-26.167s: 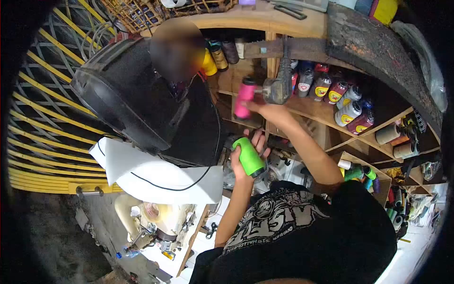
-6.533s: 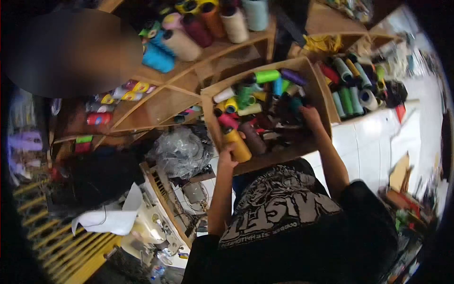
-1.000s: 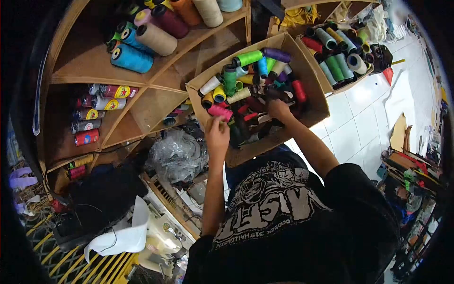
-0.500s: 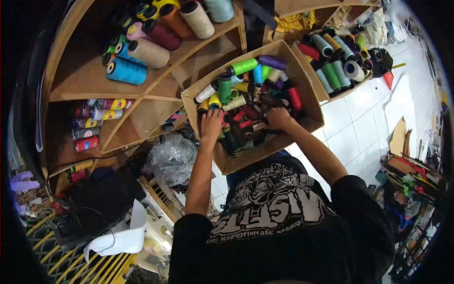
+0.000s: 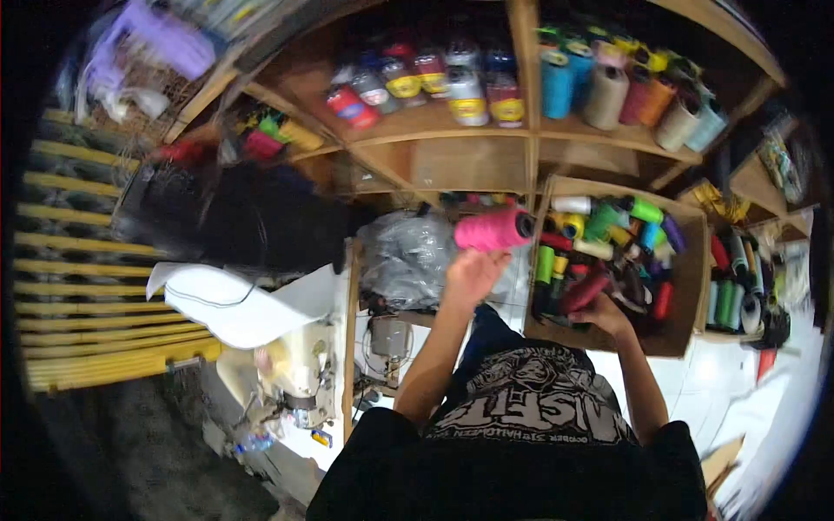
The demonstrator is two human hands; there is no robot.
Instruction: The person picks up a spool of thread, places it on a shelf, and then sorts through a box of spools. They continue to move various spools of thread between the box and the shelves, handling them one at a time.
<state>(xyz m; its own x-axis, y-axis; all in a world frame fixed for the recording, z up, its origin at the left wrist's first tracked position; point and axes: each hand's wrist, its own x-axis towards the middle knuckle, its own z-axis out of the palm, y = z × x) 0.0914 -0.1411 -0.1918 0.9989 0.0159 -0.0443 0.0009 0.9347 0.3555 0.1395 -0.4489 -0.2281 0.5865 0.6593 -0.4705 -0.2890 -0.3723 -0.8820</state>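
Observation:
My left hand (image 5: 473, 276) holds a pink thread spool (image 5: 488, 230) up in front of the shelving, to the left of a cardboard box (image 5: 621, 343). Its fingers wrap the spool from below. Over the box's front part, my right hand (image 5: 601, 314) grips a dark red spool (image 5: 584, 291), which lies tilted among other spools. The box holds several spools, among them a bright green one (image 5: 645, 209), a white one (image 5: 571, 205) and a red one (image 5: 664, 300).
A wooden shelf (image 5: 452, 135) carries bottles (image 5: 467, 87) and thread spools (image 5: 606, 95). Grey plastic (image 5: 408, 256) lies left of the box. A second box of spools (image 5: 737, 286) stands right. A sewing machine (image 5: 300, 373) and white cloth (image 5: 221, 304) are at left.
The view has turned left. My left hand has come out of the box with the pink spool. My right hand has shifted toward the box's front and now grips the dark red spool.

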